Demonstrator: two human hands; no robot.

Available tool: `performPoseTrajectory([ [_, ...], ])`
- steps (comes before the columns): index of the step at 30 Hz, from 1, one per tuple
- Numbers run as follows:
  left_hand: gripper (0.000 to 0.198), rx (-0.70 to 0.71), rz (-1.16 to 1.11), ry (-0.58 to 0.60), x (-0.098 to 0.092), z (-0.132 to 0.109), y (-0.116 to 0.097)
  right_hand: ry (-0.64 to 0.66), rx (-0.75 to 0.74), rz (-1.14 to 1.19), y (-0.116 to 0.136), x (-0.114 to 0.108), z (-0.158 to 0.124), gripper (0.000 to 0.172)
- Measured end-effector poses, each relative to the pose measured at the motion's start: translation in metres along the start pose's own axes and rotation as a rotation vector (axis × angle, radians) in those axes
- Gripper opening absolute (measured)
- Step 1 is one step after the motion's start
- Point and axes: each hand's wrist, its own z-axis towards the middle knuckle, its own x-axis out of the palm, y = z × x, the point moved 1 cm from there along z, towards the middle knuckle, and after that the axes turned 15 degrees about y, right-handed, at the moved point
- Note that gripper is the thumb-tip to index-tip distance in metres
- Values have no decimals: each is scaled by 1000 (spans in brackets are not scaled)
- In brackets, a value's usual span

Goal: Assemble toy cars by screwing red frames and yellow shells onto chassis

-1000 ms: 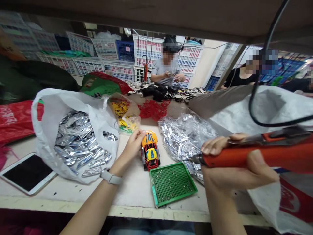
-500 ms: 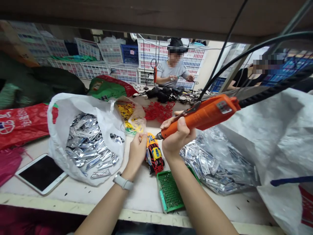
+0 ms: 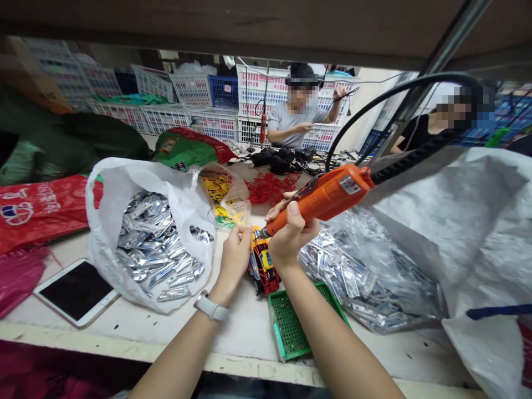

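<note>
My right hand (image 3: 293,235) is wrapped round an orange electric screwdriver (image 3: 322,197), tilted with its tip low and to the left. The tip meets or hovers just over the front end of a toy car (image 3: 264,266) in yellow, red and black; contact is hard to make out. At the car's left side, my left hand (image 3: 236,252) is closed, its fingertips gripping the car's front edge. Below the car, a green perforated tray (image 3: 291,327) lies partly under my right forearm, with small bits in its holes.
A white bag (image 3: 100,233) of shiny silver parts stands left, near a tablet (image 3: 77,291). Clear plastic (image 3: 357,277) with more silver parts lies right. Behind are yellow parts (image 3: 218,191) in a bag and red parts (image 3: 272,188). A co-worker (image 3: 297,111) sits opposite. A shelf (image 3: 208,33) hangs overhead.
The screwdriver and my right hand have shifted left and slightly down, the tip now over the car's front. My left hand keeps its hold. The co-worker opposite has raised one hand with a cable.
</note>
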Motion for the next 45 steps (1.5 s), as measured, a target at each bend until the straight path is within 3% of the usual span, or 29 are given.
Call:
performPoseTrajectory([
  [22, 28, -82, 75, 17, -8, -1, -5, 17, -40, 57, -16, 4, -9, 29],
  [27, 29, -45, 29, 59, -4, 5, 3, 1, -6, 100, -7, 0, 3, 14],
  [33, 28, -27, -96, 74, -8, 21, 18, 44, 4, -119, 24, -32, 18, 18],
  [37, 36, -34, -230, 31, -17, 31, 23, 129, 253, -320, 38, -68, 12, 32],
  [39, 42, -23, -293, 10, -22, 32, 20, 167, 300, -454, 43, -84, 1, 36],
  [41, 44, 10, -333, -23, -25, 31, 15, 143, 153, -645, 49, -94, -15, 40],
  [43, 43, 55, -350, -60, -27, 27, 8, 34, -155, -813, 56, -97, -34, 53],
  [45, 39, 100, -356, -82, -27, 21, 1, -5, -376, -881, 59, -93, -51, 55],
])
